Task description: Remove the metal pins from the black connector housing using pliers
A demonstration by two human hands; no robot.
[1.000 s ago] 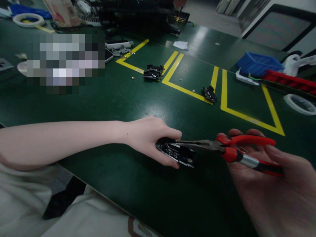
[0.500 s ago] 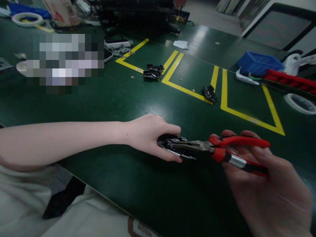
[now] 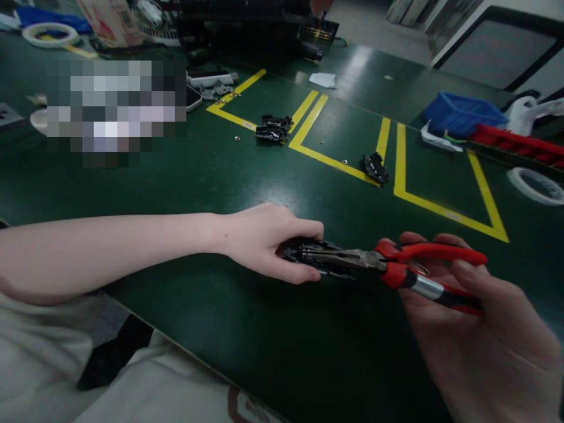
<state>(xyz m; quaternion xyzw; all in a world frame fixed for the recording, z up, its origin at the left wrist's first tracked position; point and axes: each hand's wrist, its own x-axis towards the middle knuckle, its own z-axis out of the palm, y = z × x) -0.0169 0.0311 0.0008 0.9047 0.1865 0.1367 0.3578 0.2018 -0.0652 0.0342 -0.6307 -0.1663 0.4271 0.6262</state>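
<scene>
My left hand [image 3: 275, 244] is closed around a small black part with metal bits [image 3: 304, 249], thumb on its near side and fingers on its far side, low over the green table. My right hand [image 3: 476, 311] grips red-handled needle-nose pliers [image 3: 414, 267]. Their long jaws point left and lie over the black part, between my left thumb and forefinger. Whether the jaw tips pinch anything cannot be made out. Farther off, two similar black parts [image 3: 273, 129] sit side by side, and another black part [image 3: 374, 167] lies by a yellow tape corner.
Yellow tape outlines [image 3: 449, 214] mark the green table [image 3: 185, 182]. Small metal rings, such as one ring [image 3: 237, 138], lie near them. At right are a blue bin [image 3: 462, 111], a red rack [image 3: 520, 144] and a tape roll [image 3: 535, 185]. A blurred-out patch covers the upper left.
The black part has tilted slightly in my left hand, and its pale lower edge shows less. My right hand and the pliers have shifted a little to the right.
</scene>
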